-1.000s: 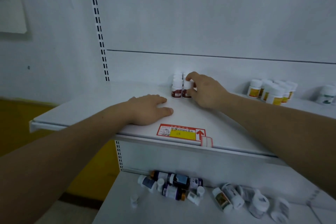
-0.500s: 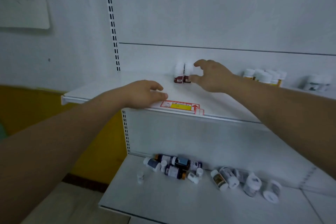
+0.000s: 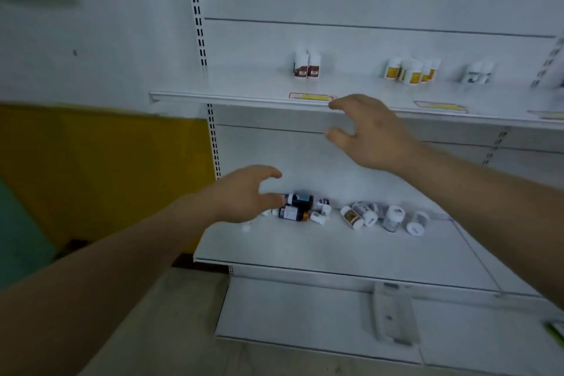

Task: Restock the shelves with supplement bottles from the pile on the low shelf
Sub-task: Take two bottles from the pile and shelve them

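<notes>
Your low shelf (image 3: 305, 247) carries the pile (image 3: 345, 212) along its back edge: dark bottles lying at the left, white-capped ones tipped over to the right. Your right hand (image 3: 370, 134) hovers empty below the upper shelf (image 3: 232, 98), fingers spread. Your left hand (image 3: 244, 195) hangs over the pile's left end, fingers loosely curved, gripping nothing.

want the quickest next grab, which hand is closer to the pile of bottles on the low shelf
Left. The left hand hangs open just beside the dark bottles of the pile; the right hand is higher, by the upper shelf edge.

No legible text on any label.
</notes>
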The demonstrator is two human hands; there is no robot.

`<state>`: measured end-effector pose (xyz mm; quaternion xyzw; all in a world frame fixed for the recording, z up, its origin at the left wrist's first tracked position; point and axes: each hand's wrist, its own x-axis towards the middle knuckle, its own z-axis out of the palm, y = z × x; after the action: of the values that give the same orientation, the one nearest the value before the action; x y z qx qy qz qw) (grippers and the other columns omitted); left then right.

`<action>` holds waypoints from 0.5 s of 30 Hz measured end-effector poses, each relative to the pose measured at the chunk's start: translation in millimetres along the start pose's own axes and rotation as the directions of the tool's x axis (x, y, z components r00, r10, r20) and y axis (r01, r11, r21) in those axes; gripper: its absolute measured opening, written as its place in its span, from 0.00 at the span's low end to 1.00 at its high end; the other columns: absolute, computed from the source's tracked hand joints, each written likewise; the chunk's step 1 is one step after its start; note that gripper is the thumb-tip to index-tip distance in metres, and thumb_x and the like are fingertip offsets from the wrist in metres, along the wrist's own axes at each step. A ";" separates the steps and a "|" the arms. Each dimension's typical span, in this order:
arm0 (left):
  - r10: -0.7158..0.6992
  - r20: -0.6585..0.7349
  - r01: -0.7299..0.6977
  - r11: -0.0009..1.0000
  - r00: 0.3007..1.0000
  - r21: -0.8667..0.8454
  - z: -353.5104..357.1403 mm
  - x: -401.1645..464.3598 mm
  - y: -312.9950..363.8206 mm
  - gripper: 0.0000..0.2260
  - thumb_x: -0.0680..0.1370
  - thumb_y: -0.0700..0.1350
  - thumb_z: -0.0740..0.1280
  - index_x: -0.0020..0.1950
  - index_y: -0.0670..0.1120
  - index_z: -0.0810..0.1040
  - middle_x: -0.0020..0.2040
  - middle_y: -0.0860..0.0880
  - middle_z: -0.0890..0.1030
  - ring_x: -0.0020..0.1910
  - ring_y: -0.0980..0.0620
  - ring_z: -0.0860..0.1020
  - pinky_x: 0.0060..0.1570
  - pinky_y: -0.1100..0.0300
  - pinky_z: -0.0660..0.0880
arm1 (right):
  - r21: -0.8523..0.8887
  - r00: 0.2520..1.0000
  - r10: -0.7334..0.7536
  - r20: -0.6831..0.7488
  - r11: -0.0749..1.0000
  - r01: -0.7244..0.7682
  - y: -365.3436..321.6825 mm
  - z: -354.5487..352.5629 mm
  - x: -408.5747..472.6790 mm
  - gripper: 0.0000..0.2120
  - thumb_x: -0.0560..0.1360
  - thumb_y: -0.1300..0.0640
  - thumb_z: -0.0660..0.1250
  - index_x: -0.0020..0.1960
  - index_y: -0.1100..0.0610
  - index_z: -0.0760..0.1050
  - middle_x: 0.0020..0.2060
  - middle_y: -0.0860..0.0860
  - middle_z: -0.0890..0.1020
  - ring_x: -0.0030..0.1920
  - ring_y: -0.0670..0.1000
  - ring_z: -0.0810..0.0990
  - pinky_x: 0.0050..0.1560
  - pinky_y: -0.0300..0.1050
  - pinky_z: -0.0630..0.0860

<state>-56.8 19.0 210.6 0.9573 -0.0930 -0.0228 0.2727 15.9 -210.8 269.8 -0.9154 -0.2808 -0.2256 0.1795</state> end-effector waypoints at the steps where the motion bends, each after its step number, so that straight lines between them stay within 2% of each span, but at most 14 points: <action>1: -0.005 0.041 0.006 1.000 0.999 -0.019 14.0 0.2 -2.7 0.23 0.75 0.56 0.67 0.69 0.53 0.69 0.70 0.52 0.69 0.63 0.53 0.70 0.54 0.67 0.65 | -0.006 0.999 0.024 0.044 1.000 -0.024 2.1 5.5 -10.9 0.24 0.76 0.47 0.64 0.69 0.56 0.68 0.67 0.55 0.72 0.67 0.56 0.67 0.67 0.47 0.62; 3: -0.029 0.110 0.033 0.999 0.994 -0.036 41.6 4.9 -9.6 0.22 0.75 0.54 0.67 0.68 0.51 0.70 0.69 0.49 0.70 0.60 0.52 0.72 0.50 0.65 0.67 | -0.020 0.985 0.093 0.148 0.996 -0.091 11.7 20.7 -28.9 0.26 0.77 0.45 0.63 0.71 0.54 0.66 0.69 0.55 0.70 0.69 0.55 0.65 0.67 0.45 0.61; 5: -0.086 0.169 0.096 0.994 0.982 -0.047 67.8 14.1 -17.9 0.26 0.75 0.56 0.66 0.71 0.53 0.66 0.72 0.50 0.66 0.65 0.51 0.69 0.57 0.64 0.65 | -0.032 0.955 0.169 0.242 0.986 -0.167 27.8 39.3 -43.3 0.26 0.77 0.44 0.62 0.72 0.53 0.64 0.70 0.54 0.68 0.69 0.55 0.65 0.66 0.45 0.61; 8: -0.123 0.234 0.139 0.989 0.964 -0.053 104.1 35.5 -27.7 0.27 0.75 0.57 0.66 0.72 0.53 0.63 0.73 0.50 0.64 0.67 0.50 0.67 0.57 0.65 0.62 | -0.050 0.895 0.279 0.349 0.959 -0.280 61.8 71.6 -62.9 0.26 0.77 0.44 0.63 0.72 0.53 0.65 0.68 0.56 0.70 0.67 0.56 0.68 0.63 0.45 0.64; 11: -0.140 0.282 0.159 0.986 0.949 -0.047 138.6 74.6 -32.5 0.28 0.76 0.56 0.66 0.73 0.52 0.63 0.73 0.50 0.63 0.67 0.51 0.67 0.58 0.65 0.62 | -0.075 0.824 0.389 0.412 0.916 -0.395 112.6 108.5 -75.4 0.26 0.77 0.43 0.63 0.70 0.54 0.67 0.66 0.56 0.73 0.65 0.57 0.71 0.61 0.44 0.65; 15: -0.165 0.325 0.178 0.984 0.931 -0.012 174.5 125.3 -42.7 0.29 0.76 0.56 0.65 0.74 0.50 0.60 0.75 0.50 0.60 0.71 0.51 0.63 0.65 0.62 0.59 | -0.146 0.757 0.450 0.473 0.888 -0.436 169.7 156.3 -85.2 0.23 0.78 0.42 0.60 0.65 0.56 0.70 0.62 0.55 0.76 0.62 0.56 0.73 0.55 0.43 0.62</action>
<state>56.9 -59.6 40.6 0.9393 -0.0519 -0.2046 0.2704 102.6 -308.5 61.3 -0.9845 -0.0896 0.0614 0.1374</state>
